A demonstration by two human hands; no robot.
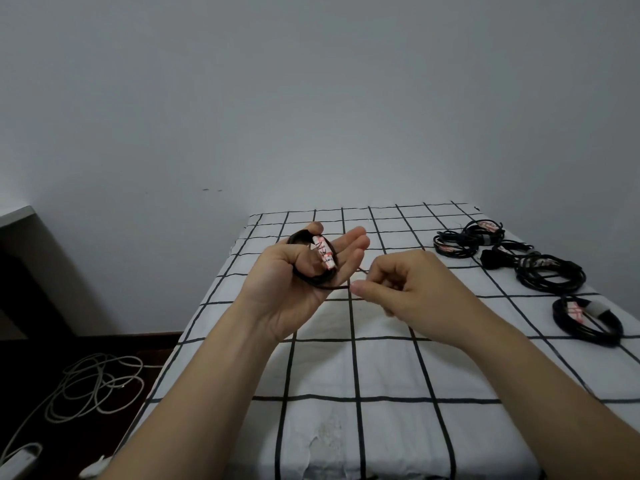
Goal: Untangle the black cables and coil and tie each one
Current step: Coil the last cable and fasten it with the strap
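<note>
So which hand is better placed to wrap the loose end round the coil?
The right hand, probably: it pinches the loose end, while the left hand is occupied holding the coil on its thumb.

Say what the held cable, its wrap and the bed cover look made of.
Cable: matte black rubber or plastic jacket, likely; it bends in tight loops without shine.
Wrap: paper or tape, white with red print, slightly creased.
Bed cover: woven cotton-like fabric, matte, wrinkled.

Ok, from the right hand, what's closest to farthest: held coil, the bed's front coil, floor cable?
1. Held coil, in the left hand, beside the right hand.
2. Front coil, on the bed's right edge.
3. Pale floor cable, far left, down low.
</note>
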